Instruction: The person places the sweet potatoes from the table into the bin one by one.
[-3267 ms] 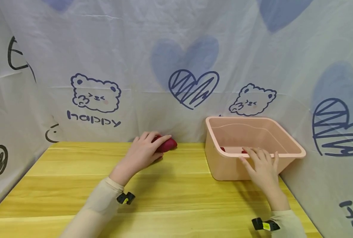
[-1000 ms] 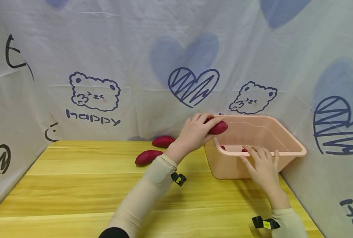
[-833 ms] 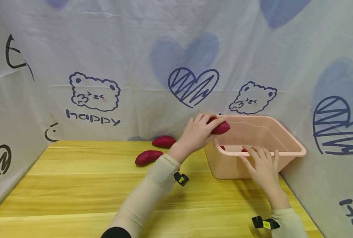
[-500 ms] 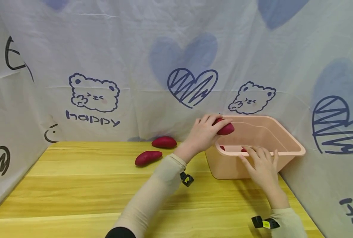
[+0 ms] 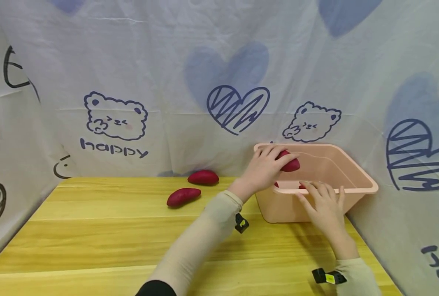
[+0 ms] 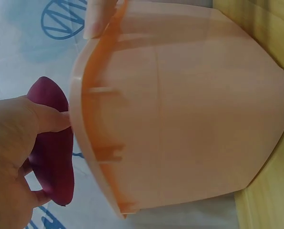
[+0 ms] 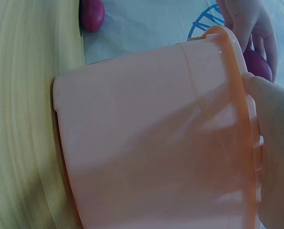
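My left hand [image 5: 265, 168] grips a dark red sweet potato [image 5: 291, 162] over the left part of a pink plastic bin [image 5: 284, 207]. In the left wrist view the thumb and fingertips pinch that sweet potato [image 6: 54, 152] just beyond the rim. My right hand [image 5: 326, 205] holds the bin's front rim, thumb on the near side and fingers reaching over it. Inside the bin, small bits of red show behind the rim; the rest of them is hidden. Left of the bin, two more sweet potatoes lie on the table, one at the back [image 5: 203, 177] and one nearer [image 5: 183, 197].
The yellow wooden table [image 5: 112, 242] carries the bin at its right side. A pale printed cloth [image 5: 167, 82] hangs right behind the table and along both sides. A black wrist device [image 5: 329, 276] sits on the right wrist.
The left hand has lifted a sweet potato from the back of the table and carried it right, over the bin. The right hand has stayed at the rim.
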A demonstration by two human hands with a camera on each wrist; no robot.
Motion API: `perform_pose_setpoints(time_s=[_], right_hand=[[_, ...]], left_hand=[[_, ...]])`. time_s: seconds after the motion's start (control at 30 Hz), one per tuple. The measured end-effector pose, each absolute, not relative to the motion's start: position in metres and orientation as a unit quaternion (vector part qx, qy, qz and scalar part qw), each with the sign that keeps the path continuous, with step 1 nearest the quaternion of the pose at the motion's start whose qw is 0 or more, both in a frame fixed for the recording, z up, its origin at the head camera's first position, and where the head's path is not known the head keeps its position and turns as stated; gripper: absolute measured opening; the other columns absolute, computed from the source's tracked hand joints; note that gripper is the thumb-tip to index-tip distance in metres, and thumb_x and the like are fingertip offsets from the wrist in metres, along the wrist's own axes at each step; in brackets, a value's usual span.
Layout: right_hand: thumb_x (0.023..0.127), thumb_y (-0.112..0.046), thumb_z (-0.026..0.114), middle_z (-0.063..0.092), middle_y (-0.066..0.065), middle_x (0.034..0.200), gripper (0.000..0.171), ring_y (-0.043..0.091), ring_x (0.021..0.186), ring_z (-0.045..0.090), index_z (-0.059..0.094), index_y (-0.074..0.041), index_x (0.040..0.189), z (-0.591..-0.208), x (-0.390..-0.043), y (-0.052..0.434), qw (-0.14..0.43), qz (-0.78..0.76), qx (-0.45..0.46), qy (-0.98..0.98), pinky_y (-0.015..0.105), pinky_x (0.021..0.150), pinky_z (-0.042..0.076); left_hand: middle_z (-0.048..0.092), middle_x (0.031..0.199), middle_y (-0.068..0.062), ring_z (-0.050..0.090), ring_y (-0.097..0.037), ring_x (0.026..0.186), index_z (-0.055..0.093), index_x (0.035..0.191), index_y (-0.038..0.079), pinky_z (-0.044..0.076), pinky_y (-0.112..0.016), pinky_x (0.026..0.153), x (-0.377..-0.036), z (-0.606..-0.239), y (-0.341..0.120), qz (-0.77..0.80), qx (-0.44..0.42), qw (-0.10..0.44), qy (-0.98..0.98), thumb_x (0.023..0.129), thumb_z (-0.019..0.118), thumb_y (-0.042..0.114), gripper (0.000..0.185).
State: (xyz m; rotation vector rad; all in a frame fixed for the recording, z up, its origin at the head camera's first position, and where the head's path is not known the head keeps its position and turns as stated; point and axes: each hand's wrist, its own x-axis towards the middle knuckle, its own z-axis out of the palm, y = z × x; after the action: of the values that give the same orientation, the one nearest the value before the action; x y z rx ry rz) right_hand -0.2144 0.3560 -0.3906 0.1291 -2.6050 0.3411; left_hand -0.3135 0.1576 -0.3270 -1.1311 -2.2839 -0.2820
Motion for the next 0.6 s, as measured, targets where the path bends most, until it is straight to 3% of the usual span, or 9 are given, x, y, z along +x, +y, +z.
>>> perform_pose_setpoints(time_s=[0.3,0.6], right_hand=[[0.100,-0.048,0.046,0.050,0.017,0.134,0.048,0.042,0.131,0.034,0.055,-0.016,0.134,-0.389,-0.214,0.356,0.251,0.125,0.045,-0.959,0.071,0.112,0.001],[0.099,-0.048,0.047,0.050,0.017,0.134,0.048,0.042,0.130,0.035,0.055,-0.016,0.134,-0.389,-0.213,0.355,0.250,0.118,0.044,-0.960,0.072,0.111,0.002]], left_hand=[[0.039,0.151,0.002,0.037,-0.021,0.138,0.039,0.147,0.036,0.041,-0.045,0.103,-0.313,-0.329,0.169,-0.079,-0.416,0.245,-0.872,0.085,0.073,0.025,0.071],[0.040,0.151,0.003,0.037,-0.019,0.138,0.040,0.145,0.038,0.042,-0.046,0.103,-0.317,-0.334,0.178,-0.073,-0.400,0.227,-0.885,0.091,0.066,0.023,0.062]])
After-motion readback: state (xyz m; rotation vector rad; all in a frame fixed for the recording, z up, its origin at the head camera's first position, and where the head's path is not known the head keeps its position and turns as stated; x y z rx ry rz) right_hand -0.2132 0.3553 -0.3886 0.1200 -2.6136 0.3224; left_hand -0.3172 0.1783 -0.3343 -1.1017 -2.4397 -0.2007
